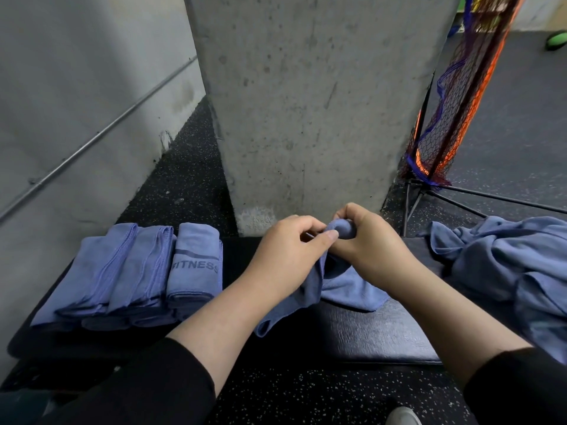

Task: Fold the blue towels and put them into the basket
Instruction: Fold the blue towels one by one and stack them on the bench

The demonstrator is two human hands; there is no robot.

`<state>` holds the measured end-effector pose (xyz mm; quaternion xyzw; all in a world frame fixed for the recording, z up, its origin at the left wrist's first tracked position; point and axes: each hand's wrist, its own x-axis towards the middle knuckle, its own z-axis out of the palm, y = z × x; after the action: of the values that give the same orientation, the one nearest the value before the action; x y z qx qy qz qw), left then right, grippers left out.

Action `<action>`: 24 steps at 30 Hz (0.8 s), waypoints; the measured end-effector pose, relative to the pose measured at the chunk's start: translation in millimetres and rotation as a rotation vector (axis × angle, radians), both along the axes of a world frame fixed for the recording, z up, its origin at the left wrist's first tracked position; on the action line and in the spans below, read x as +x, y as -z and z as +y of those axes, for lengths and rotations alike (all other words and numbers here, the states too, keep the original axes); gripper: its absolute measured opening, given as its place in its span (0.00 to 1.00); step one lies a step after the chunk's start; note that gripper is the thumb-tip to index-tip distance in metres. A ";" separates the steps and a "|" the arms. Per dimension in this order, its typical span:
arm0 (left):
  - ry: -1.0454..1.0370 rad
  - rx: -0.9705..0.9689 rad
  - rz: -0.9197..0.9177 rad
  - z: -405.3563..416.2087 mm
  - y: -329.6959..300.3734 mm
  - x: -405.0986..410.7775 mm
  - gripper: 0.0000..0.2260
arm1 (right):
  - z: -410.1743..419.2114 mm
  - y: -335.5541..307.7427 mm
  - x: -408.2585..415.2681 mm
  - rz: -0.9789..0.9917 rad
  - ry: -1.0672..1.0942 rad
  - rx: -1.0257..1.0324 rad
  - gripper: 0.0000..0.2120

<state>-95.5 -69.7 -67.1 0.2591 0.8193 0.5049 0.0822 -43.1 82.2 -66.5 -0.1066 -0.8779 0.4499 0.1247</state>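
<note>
A crumpled blue towel [346, 286] hangs between my hands over the middle of a black padded bench [377, 329]. My left hand [285, 250] pinches its upper edge between thumb and fingers. My right hand [365, 237] grips a bunched corner of the same towel close beside the left. Three folded blue towels [135, 271] lie side by side on the bench's left end; the rightmost one reads FITNESS. A heap of unfolded blue towels [515, 271] sits on the right end. No basket is in view.
A concrete pillar [306, 102] rises right behind the bench. A grey wall with a metal pipe [92, 139] runs on the left. A net on a black stand [441, 142] is at the right. Speckled rubber floor and a shoe tip [403, 417] lie below.
</note>
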 end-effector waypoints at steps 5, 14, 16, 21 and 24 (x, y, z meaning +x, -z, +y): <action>-0.087 0.161 -0.106 -1.9 -3.7 -4.0 0.08 | 0.5 0.6 0.2 -0.020 -0.059 0.005 0.11; -0.155 0.269 -0.193 -20.1 -11.1 -25.0 0.14 | 12.0 -1.2 0.0 0.050 0.021 0.018 0.19; -0.016 0.246 -0.221 -19.1 -9.7 -19.2 0.18 | 7.9 -3.3 0.0 0.063 0.007 0.044 0.19; -0.173 0.379 -0.211 -19.5 -11.2 -18.9 0.19 | 11.0 -6.8 5.8 0.011 -0.094 0.097 0.12; -0.308 0.520 -0.204 -29.5 -23.7 -32.5 0.24 | 21.2 -8.4 11.5 -0.101 -0.086 0.201 0.10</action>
<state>-128.0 -99.2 -43.3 0.0923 0.6800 0.7272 0.0174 -31.6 103.4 -58.1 -0.0783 -0.9276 0.3584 0.0710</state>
